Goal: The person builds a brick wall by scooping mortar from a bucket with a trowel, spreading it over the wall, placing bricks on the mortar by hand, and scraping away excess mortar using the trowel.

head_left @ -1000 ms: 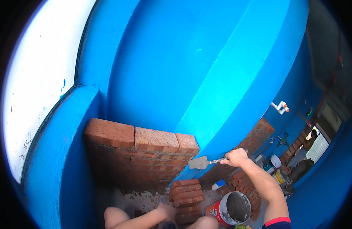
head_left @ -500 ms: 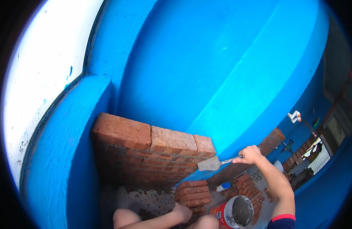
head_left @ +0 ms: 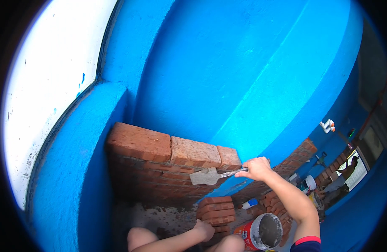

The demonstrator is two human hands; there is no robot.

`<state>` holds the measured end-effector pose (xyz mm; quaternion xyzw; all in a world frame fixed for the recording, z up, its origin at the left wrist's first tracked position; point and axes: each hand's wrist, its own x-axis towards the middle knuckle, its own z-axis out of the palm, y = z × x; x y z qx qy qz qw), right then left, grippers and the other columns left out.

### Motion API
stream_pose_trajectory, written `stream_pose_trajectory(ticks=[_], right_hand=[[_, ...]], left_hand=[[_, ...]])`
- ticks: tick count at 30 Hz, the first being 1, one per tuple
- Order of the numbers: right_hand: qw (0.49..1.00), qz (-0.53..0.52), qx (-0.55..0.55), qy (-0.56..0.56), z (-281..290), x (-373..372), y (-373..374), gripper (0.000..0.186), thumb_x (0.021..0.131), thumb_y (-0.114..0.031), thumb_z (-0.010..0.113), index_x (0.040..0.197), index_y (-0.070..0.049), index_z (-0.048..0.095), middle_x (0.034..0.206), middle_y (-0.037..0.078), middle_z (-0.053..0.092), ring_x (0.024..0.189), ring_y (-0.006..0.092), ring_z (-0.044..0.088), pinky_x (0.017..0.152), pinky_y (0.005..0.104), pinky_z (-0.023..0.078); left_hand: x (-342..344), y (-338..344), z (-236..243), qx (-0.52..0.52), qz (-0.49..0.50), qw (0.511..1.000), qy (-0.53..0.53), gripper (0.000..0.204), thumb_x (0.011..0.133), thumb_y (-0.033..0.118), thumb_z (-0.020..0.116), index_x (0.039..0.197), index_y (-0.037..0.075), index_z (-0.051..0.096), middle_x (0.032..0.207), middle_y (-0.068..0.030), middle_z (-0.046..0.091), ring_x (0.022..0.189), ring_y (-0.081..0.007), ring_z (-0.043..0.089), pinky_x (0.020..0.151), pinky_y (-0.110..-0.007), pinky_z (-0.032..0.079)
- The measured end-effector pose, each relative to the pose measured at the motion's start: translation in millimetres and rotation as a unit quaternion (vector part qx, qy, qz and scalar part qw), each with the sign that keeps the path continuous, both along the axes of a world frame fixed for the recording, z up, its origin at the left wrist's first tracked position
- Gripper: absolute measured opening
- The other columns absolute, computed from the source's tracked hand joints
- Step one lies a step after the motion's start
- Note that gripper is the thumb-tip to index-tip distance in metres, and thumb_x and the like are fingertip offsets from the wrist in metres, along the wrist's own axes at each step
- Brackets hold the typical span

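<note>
My right hand (head_left: 258, 169) grips the handle of a trowel (head_left: 205, 177). Its mortar-grey blade lies against the face of a low brick wall (head_left: 160, 168), just under the top course. Three larger bricks make up the visible top course, the paler middle brick (head_left: 196, 152) among them. Low down, my left hand (head_left: 205, 230) is curled closed beside a stack of bricks (head_left: 217, 210). What its fingers hold, if anything, is hidden. A red and white bucket (head_left: 265, 232) with grey mortar inside stands to the right of my knee.
Blue walls (head_left: 227, 75) rise behind and left of the brickwork. Loose bricks (head_left: 277, 203) and a blue-and-white object (head_left: 250, 204) lie on the floor near the bucket. Farther right are a white bucket (head_left: 310, 182), a white pipe fitting (head_left: 327, 126) and another person (head_left: 347, 171).
The trowel has moved left along the wall's face, away from the brick end, with my right hand following. My left hand has risen slightly beside the brick stack. The view has shifted a little.
</note>
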<state>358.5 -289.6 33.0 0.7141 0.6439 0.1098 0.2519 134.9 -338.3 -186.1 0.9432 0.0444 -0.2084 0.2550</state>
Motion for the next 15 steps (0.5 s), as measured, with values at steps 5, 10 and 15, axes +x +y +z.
stream_pose_trajectory(ticks=[5,10,15], right_hand=[[0.990,0.036,0.075,0.117,-11,-33,-2,0.067,0.080,-0.077,0.060,0.093,-0.013,0.077,0.078,0.011,0.072,0.077,0.0300,0.070,0.061,0.0446,0.051],[0.897,-0.052,0.132,0.419,-18,0,-48,0.056,0.091,-0.062,0.063,0.083,-0.007,0.071,0.066,0.006,0.063,0.061,0.0178,0.058,0.057,0.0372,0.044],[0.650,-0.351,0.220,0.637,-58,20,-111,0.064,0.099,-0.066,0.046,0.062,-0.013,0.048,0.051,-0.006,0.038,0.040,0.0074,0.033,0.041,0.0247,0.025]], left_hand=[[-4,4,2,-0.008,0.050,0.999,-0.002,0.040,0.091,0.029,0.060,0.120,0.003,0.069,0.130,-0.0203,0.065,0.123,-0.0375,0.060,0.110,-0.060,0.037],[-10,11,2,0.004,0.035,0.999,0.000,0.048,0.090,0.036,0.064,0.126,0.004,0.065,0.128,-0.0189,0.066,0.121,-0.0373,0.062,0.108,-0.058,0.039],[-17,14,10,0.005,0.053,0.998,-0.021,0.061,0.091,0.049,0.064,0.133,0.005,0.059,0.135,-0.0193,0.059,0.126,-0.0371,0.057,0.106,-0.055,0.039]])
